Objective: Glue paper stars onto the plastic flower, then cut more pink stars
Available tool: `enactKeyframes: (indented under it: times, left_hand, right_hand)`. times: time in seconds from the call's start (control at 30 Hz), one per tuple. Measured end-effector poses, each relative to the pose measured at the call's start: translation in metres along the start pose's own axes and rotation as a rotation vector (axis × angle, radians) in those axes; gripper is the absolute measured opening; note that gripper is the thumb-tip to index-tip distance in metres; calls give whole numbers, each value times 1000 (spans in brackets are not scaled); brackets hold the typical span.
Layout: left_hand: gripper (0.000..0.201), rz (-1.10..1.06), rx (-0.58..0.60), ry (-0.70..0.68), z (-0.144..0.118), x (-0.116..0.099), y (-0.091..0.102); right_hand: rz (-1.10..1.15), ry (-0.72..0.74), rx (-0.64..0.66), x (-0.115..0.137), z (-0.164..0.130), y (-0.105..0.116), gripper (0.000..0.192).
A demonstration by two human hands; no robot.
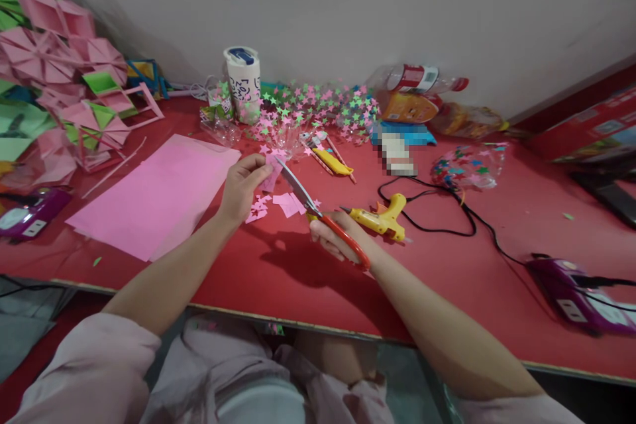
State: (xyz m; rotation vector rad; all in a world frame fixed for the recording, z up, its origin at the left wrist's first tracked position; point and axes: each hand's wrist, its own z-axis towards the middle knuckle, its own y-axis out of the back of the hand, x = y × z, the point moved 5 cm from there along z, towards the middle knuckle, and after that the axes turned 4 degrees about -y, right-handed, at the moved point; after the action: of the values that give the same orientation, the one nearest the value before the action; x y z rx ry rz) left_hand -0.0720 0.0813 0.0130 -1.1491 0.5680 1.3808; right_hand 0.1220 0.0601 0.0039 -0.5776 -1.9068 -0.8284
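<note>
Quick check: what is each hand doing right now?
Left hand: closed, pinching a small pink paper piece.
Right hand: closed on red-handled scissors, blades at the paper.

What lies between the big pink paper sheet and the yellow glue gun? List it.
Head view: the left hand, small pink paper scraps on the red table, and the red-handled scissors.

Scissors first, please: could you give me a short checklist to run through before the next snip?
1. Right hand grips the scissors by the red handles: ok.
2. Left hand pinches the small pink paper piece: ok.
3. Blades meet the paper: ok.
4. Left fingertips clear of the blades: cannot tell.
5. Glue gun apart from the right hand: ok.
6. Pink scraps lie below on the red table: ok.
</note>
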Motion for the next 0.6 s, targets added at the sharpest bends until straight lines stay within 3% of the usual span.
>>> enactKeyframes:
  times: [0.3,0.6]
  left_hand:
    - [18,-76,40,16,-9,-1,-12]
    - [26,-37,6,13,-15,2,-15]
  right_hand:
    - [23,8,42,0,0,-5,41]
    - [91,-58,-28,-4,-2,-14,40]
